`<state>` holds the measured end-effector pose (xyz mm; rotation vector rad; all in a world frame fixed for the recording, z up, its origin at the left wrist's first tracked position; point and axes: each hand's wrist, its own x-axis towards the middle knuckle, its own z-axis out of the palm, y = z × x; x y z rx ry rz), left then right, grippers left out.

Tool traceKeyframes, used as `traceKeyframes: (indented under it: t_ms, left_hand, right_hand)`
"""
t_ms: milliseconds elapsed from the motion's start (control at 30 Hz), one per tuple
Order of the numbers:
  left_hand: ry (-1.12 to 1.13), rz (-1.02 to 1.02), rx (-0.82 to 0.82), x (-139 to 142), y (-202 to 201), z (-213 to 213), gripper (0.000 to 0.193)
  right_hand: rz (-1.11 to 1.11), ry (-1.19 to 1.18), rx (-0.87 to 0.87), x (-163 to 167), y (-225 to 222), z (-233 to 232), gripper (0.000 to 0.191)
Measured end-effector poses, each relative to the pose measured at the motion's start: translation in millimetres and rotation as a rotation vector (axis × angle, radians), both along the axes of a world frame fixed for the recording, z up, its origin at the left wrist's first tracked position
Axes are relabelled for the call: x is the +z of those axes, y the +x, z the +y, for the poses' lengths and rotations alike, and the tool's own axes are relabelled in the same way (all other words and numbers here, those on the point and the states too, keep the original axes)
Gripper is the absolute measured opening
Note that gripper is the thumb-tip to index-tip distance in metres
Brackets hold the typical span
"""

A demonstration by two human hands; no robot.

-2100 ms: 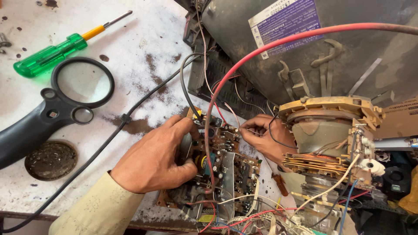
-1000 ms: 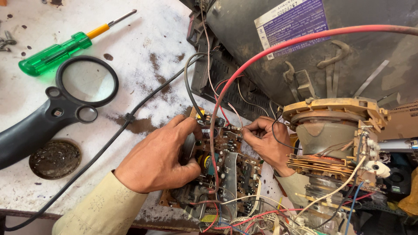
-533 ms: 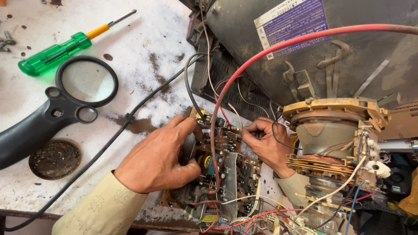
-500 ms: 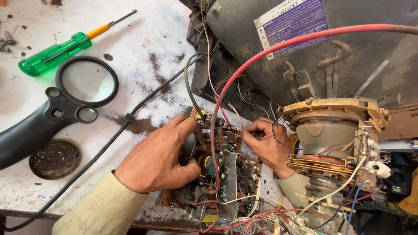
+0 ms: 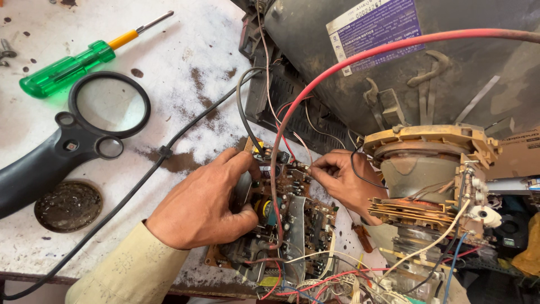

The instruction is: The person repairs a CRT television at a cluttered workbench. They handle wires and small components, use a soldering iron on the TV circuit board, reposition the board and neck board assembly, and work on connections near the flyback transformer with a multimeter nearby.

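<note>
Circuit board (image 5: 292, 219) lies between left hand (image 5: 205, 205) and right hand (image 5: 346, 180), touching both hands.

right hand (image 5: 346, 183) fingertips hidden behind wires, magnifier handle (image 5: 25, 174) cropped

The left hand (image 5: 205, 205) is gripping the circuit board (image 5: 284, 225) at its edge, while the right hand (image 5: 343, 180) is pinching a small part on the board's top, beside the red cable (image 5: 337, 70). A magnifying glass (image 5: 73, 138) is lying nearby.
</note>
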<state>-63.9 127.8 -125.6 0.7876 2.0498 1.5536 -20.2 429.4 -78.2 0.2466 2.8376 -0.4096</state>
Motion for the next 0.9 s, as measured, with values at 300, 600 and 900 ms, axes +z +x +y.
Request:
traceKeyframes:
  t_ms: [300,600,900]
  left_hand:
    - [0.015,0.009,-0.002,-2.6,-0.3,-0.6,0.059]
    - [0.01,0.004,-0.003,-2.9,-0.1,-0.4,0.059]
    - [0.012,0.018,-0.007,-2.2,-0.6,-0.1,0.053]
  right_hand:
    - [-0.033,-0.038,-0.185,-1.3,1.9,-4.3,0.018]
    - [0.051,-0.02,-0.075,-0.2,1.4,-11.3,0.015]
    - [0.007,-0.022,-0.123,3.7,-0.5,-17.6,0.016]
